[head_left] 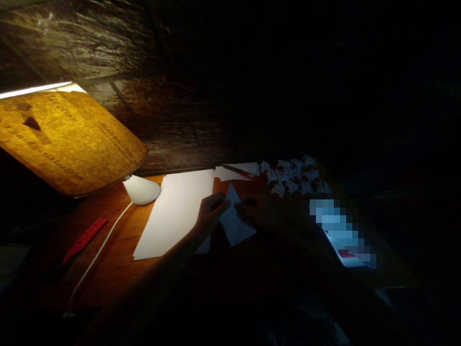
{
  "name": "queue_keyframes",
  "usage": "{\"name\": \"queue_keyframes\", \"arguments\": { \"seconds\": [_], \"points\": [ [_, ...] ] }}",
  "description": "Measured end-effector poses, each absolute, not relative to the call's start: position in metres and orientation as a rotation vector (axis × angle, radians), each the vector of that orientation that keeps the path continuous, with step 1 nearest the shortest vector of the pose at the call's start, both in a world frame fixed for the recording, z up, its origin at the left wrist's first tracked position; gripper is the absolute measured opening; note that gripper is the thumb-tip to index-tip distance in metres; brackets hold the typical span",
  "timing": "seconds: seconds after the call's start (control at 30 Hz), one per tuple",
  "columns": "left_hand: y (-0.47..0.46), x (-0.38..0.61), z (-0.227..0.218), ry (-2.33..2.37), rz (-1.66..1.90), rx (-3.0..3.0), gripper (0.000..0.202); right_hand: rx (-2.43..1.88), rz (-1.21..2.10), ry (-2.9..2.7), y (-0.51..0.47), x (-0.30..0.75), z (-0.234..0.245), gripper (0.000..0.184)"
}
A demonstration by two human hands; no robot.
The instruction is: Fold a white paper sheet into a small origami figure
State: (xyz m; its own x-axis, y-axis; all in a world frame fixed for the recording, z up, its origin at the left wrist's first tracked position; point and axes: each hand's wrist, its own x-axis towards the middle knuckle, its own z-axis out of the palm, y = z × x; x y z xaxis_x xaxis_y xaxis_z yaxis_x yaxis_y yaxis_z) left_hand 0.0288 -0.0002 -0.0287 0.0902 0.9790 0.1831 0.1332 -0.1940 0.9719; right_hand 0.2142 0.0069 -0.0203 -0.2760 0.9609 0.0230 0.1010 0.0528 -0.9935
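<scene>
A white folded sheet of paper (pixel 236 226), shaped like a kite with a pointed top, is held up between my two hands. My left hand (pixel 213 207) pinches its left edge with thumb and bent fingers. On the opposite edge, my right hand (pixel 256 209) is closed, its thumb against the paper; shadow hides most of its fingers. Beneath and left of my left hand lies a stack of white paper sheets (pixel 173 211). Beyond the hands are several small folded paper figures (pixel 297 173), dim and grouped together.
A lit table lamp (pixel 82 144) with a printed shade stands at left, its white cord (pixel 99 252) running forward. A red power strip (pixel 84 240) lies beside it. A red-handled knife-like tool (pixel 245 173) rests on smaller paper (pixel 225 174). At right is a glowing, partly blurred screen (pixel 347 257).
</scene>
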Motion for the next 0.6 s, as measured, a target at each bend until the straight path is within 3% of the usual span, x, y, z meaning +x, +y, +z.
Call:
{"name": "queue_keyframes", "arguments": {
  "seconds": [0.6],
  "points": [
    [-0.0019, 0.0307, -0.0229, 1.144, 1.230, 1.551, 0.043, -1.059, 1.504, -1.488, 0.0050, 0.2144, -0.0141, 0.026]
  ]
}}
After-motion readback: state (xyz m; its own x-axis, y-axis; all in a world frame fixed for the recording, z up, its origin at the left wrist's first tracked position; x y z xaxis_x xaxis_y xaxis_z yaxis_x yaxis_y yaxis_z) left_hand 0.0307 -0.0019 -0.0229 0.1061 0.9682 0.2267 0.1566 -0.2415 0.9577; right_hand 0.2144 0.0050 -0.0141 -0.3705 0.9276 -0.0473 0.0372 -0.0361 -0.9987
